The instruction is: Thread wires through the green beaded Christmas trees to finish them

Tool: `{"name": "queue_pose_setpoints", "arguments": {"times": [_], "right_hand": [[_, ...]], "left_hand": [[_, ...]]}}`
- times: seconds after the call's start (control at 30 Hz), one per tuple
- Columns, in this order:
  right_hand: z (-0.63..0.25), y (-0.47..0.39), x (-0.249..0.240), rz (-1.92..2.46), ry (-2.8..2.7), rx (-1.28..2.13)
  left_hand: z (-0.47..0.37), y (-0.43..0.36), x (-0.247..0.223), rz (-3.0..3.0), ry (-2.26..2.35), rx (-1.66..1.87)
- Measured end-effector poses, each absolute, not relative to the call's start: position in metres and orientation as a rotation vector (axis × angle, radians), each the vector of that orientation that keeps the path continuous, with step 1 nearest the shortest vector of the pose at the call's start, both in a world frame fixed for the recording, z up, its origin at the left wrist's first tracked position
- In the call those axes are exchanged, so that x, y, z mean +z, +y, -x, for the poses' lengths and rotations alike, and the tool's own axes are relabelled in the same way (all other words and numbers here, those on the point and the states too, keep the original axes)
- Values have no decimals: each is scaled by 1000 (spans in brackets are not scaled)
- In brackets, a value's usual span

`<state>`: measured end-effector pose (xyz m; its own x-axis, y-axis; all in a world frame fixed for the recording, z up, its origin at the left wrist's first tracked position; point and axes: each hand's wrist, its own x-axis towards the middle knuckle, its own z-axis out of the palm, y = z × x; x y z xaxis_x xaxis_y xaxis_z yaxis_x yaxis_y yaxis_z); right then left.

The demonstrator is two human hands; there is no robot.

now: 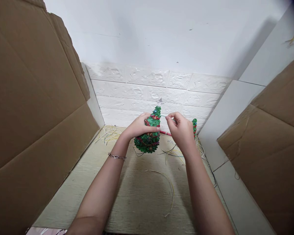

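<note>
A small beaded Christmas tree [150,140], green with red garland and a silvery star at its tip, stands slightly tilted over the table. My left hand [142,125] is wrapped around its left side, the thumb lying across the front. To the right of the tree, my right hand [180,125] pinches a thin greenish wire [163,116] between thumb and forefinger. That wire runs left to the upper part of the tree; where it ends among the beads is hidden. A red stick-like item [165,133] shows between the tree and my right hand.
Behind my right hand, a second green and red tree [194,127] is partly visible. Loose wires [110,134] lie at the back left, with more at the back right. One curved wire [171,187] rests nearer me. Cardboard [39,98] flanks the table [134,192]; a white brick-patterned wall [147,78] closes the back.
</note>
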<state>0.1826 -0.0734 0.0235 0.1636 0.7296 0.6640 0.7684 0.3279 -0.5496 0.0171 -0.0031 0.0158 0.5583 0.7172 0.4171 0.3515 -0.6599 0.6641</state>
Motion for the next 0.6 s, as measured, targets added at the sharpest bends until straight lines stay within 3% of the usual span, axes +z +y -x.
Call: {"name": "queue_pose_setpoints", "arguments": {"times": [0.27, 0.6], "right_hand": [[-175, -72, 18, 1403, -1627, -235], [-180, -71, 20, 1291, -1640, 264]], "left_hand": [[-20, -4, 14, -2349, 850, 869], [-22, -6, 14, -1998, 795, 965]]}}
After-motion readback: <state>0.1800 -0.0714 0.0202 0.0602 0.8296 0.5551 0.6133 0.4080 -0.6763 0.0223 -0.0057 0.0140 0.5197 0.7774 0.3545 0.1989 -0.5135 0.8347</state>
